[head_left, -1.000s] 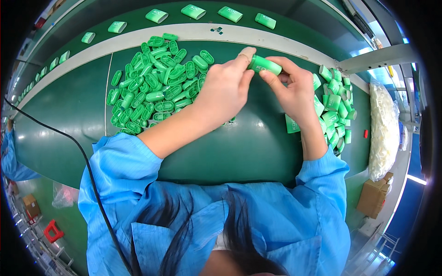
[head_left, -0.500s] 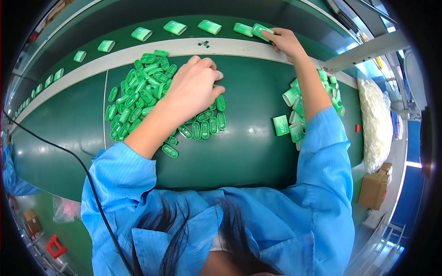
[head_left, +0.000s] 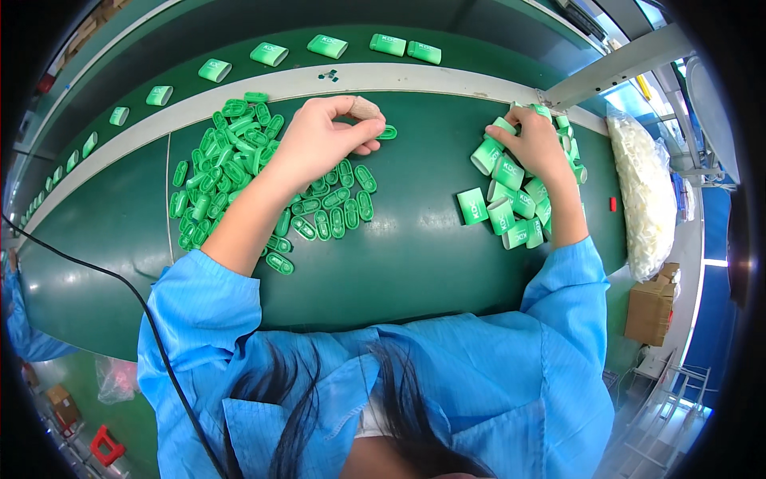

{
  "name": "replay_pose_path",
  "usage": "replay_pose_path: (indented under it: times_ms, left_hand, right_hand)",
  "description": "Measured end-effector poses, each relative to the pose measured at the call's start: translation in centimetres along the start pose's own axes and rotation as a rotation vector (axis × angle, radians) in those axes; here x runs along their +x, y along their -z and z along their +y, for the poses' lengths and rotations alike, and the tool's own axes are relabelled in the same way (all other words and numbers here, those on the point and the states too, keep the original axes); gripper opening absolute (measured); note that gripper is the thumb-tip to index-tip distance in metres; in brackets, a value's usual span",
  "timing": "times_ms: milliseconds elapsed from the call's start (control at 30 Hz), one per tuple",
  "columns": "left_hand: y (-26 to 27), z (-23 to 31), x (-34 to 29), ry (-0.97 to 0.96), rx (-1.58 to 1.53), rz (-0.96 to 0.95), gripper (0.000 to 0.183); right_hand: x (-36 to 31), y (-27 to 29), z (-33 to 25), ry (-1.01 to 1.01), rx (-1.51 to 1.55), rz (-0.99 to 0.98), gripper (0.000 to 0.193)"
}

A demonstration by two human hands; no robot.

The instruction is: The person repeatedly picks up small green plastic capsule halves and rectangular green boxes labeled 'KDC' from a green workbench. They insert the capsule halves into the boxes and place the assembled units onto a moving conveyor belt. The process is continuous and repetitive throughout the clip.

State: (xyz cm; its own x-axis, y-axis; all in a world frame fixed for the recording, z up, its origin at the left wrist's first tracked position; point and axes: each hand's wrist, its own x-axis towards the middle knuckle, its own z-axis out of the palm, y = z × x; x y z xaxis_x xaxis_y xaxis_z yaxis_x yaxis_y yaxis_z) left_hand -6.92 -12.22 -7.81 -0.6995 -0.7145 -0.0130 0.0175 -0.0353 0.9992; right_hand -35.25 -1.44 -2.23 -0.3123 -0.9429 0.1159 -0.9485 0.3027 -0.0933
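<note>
My left hand (head_left: 331,136) is raised over the right side of a heap of small green oval caps (head_left: 231,152). Thumb and fingers pinch one green cap (head_left: 387,132), which sticks out past the fingertips. A beige wrap covers one of its fingers. On the right, my right hand (head_left: 536,144) reaches into a pile of green-and-white hollow sleeves (head_left: 508,172). Its thumb and fingers close around one green sleeve (head_left: 503,126) at the pile's far left; the fingers partly hide it. A single sleeve (head_left: 472,206) lies flat at the pile's near left.
Beyond a pale rail (head_left: 431,78) runs a green belt (head_left: 303,36) carrying a row of similar green pieces (head_left: 328,46). Small dark green bits (head_left: 328,76) lie on the rail. A clear bag of pale pieces (head_left: 645,199) stands right; a black cable (head_left: 120,275) crosses at left.
My right hand has let go of a green piece on the belt and come back to the sleeve pile. My left hand now holds a cap clear of the heap. The belt's pieces have shifted left.
</note>
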Motion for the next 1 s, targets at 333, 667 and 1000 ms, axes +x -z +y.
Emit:
replay_pose_path:
  times_ms: [333,667,1000]
  left_hand:
    - [0.5,-0.3,0.5,-0.050,-0.113,-0.013,0.026]
    - [0.6,0.4,0.6,0.008,-0.394,0.019,0.025]
    - [-0.1,0.2,0.6,-0.082,-0.311,0.118,0.031]
  right_hand:
    - [0.0,-2.5,-11.0,0.234,1.304,-0.078,0.036]
    - [-0.2,-4.6,-11.3,0.099,1.447,-0.130,0.038]
    - [-0.1,-4.7,-11.0,0.099,1.428,-0.124,0.032]
